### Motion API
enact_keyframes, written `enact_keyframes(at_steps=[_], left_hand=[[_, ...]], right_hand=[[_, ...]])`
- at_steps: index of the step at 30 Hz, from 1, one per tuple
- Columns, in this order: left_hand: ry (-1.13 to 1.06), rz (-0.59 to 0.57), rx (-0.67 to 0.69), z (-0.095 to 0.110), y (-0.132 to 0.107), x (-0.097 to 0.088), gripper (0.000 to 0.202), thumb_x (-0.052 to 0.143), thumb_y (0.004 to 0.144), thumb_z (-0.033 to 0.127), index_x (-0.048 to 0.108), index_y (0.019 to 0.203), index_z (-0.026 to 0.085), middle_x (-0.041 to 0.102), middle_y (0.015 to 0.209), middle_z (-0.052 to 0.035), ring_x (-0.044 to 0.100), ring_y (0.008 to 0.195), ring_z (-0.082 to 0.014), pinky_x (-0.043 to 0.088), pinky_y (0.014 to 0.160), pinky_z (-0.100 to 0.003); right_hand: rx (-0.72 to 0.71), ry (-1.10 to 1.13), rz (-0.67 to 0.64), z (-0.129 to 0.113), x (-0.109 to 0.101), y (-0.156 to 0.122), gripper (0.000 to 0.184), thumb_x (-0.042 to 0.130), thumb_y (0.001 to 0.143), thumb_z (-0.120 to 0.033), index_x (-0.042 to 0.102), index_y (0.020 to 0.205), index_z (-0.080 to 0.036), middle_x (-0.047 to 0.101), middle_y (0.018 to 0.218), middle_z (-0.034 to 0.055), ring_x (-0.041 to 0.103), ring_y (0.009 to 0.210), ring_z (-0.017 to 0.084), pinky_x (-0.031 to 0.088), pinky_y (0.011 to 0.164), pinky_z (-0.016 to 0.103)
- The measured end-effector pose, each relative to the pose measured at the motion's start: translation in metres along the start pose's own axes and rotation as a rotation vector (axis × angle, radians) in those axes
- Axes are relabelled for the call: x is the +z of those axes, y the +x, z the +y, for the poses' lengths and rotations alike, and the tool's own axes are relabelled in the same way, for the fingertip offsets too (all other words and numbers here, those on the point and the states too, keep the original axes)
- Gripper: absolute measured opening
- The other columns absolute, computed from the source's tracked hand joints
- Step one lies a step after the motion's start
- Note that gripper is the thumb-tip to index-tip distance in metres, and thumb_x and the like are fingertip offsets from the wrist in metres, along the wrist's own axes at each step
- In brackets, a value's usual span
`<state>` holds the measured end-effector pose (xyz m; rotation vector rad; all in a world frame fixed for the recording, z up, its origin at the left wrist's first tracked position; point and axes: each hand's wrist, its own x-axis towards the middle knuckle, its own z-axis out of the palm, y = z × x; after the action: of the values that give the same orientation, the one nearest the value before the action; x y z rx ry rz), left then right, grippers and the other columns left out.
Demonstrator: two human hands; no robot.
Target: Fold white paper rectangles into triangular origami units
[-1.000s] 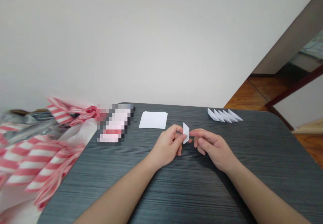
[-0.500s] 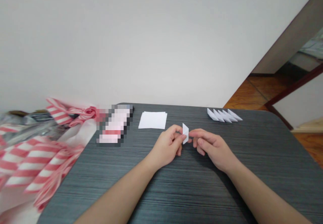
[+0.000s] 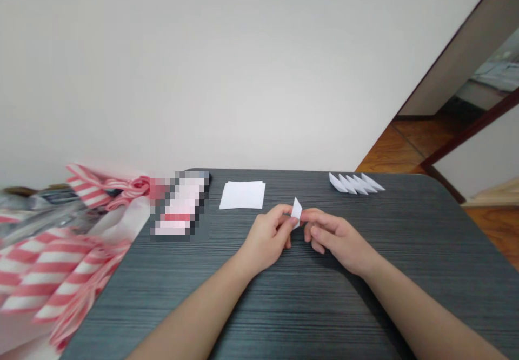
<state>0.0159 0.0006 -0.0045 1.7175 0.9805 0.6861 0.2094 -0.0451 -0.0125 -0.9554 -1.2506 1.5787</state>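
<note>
Between the thumb and fingers of my left hand [image 3: 271,235] a small folded piece of white paper [image 3: 297,211] stands upright, its pointed tip up. My right hand [image 3: 336,238] is just to the right, the tip of its index finger against or very near the paper's edge. Its thumb stands apart and its other fingers are loosely curled, holding nothing. Beyond my left hand lies a stack of flat white paper sheets [image 3: 242,195]. Several folded white paper pieces [image 3: 355,184] overlap in a row at the far right of the table.
The dark wood-grain table [image 3: 259,306] meets a pale wall [image 3: 259,68] at the back. A blurred-out flat object [image 3: 181,204] lies on its left side. Red-and-white striped cloth [image 3: 52,268] is heaped beside the table's left edge. Wooden floor [image 3: 389,146] shows at right.
My right index finger has come closer to the folded paper, which is turned slightly in my left hand's pinch. The whole view has shifted a little.
</note>
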Motion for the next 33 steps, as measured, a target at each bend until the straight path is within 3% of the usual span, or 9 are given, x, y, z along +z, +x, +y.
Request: enact_keyframes(at_steps=[8, 13, 19, 25, 33], left_hand=[[0.015, -0.01, 0.007, 0.0, 0.0, 0.0, 0.021, 0.047, 0.097, 0.033, 0.061, 0.102, 0.018, 0.061, 0.053, 0.0046, 0.059, 0.049, -0.0116, 0.044, 0.054, -0.02], [0.058, -0.009, 0.027, 0.002, 0.0, -0.001, 0.021, 0.05, 0.096, 0.031, 0.066, 0.093, 0.017, 0.062, 0.054, 0.0041, 0.06, 0.051, -0.0111, 0.046, 0.057, -0.02], [0.086, 0.02, 0.058, 0.005, 0.001, -0.002, 0.025, 0.05, 0.095, 0.028, 0.073, 0.096, 0.019, 0.06, 0.055, 0.0046, 0.057, 0.05, -0.0091, 0.043, 0.054, -0.018], [-0.004, 0.002, 0.01, 0.002, 0.002, 0.0, 0.024, 0.058, 0.09, 0.032, 0.069, 0.106, 0.017, 0.065, 0.064, 0.0026, 0.06, 0.052, -0.0104, 0.047, 0.053, -0.019], [0.011, -0.022, 0.022, 0.004, 0.0, 0.001, 0.02, 0.056, 0.091, 0.031, 0.067, 0.098, 0.017, 0.066, 0.063, 0.0016, 0.059, 0.051, -0.0107, 0.045, 0.051, -0.019]], right_hand=[[-0.041, -0.085, -0.009, -0.003, 0.002, 0.001, 0.022, 0.062, 0.092, -0.031, 0.066, 0.112, -0.024, 0.053, 0.104, 0.0047, 0.045, 0.062, 0.008, 0.038, 0.053, 0.024], [-0.103, -0.274, 0.057, -0.002, 0.0, 0.001, 0.016, 0.057, 0.094, -0.028, 0.069, 0.102, -0.021, 0.055, 0.107, 0.006, 0.049, 0.067, 0.01, 0.043, 0.058, 0.026], [-0.169, -0.458, 0.072, -0.006, 0.001, 0.0, 0.023, 0.052, 0.097, -0.027, 0.069, 0.112, -0.023, 0.058, 0.113, 0.0079, 0.057, 0.083, 0.016, 0.05, 0.076, 0.032], [-0.239, -0.551, 0.008, -0.015, 0.004, 0.001, 0.029, 0.049, 0.098, -0.021, 0.069, 0.119, -0.025, 0.06, 0.112, 0.0074, 0.057, 0.104, 0.02, 0.045, 0.096, 0.036], [-0.272, -0.592, 0.135, -0.005, 0.004, 0.002, 0.023, 0.051, 0.097, -0.022, 0.072, 0.105, -0.022, 0.064, 0.106, 0.0092, 0.063, 0.09, 0.02, 0.052, 0.083, 0.036]])
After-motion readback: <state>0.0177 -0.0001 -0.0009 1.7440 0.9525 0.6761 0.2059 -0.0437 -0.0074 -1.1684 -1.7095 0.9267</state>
